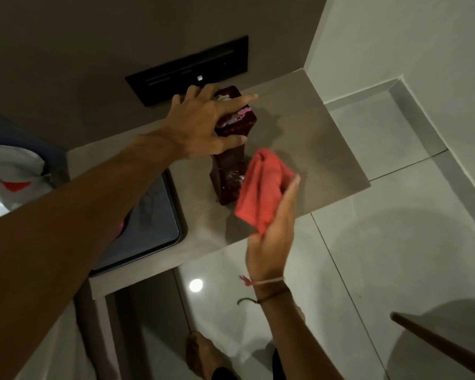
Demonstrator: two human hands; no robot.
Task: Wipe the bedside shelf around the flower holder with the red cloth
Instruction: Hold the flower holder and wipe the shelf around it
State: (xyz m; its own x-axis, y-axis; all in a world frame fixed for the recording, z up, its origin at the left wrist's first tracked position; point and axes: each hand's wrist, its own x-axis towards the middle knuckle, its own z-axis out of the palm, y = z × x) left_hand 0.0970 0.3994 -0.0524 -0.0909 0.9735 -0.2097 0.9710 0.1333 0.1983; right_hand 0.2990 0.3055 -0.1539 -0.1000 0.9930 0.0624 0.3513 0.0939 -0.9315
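Note:
A tall dark red flower holder (228, 174) stands on the grey bedside shelf (313, 138), with pale flowers at its top. My left hand (200, 124) rests over the holder's top, thumb and fingers wrapped around its rim, index finger stretched out to the right. My right hand (272, 237) holds the crumpled red cloth (261, 187) just in front of and to the right of the holder's base, above the shelf's front edge. Whether the cloth touches the shelf I cannot tell.
A black switch panel (187, 69) sits on the wall behind the holder. A dark tray (154, 223) lies on the shelf's left part, with a white and red bag (8, 176) further left. Glossy floor tiles (381, 242) lie below. A brown wooden edge (439, 344) juts in bottom right.

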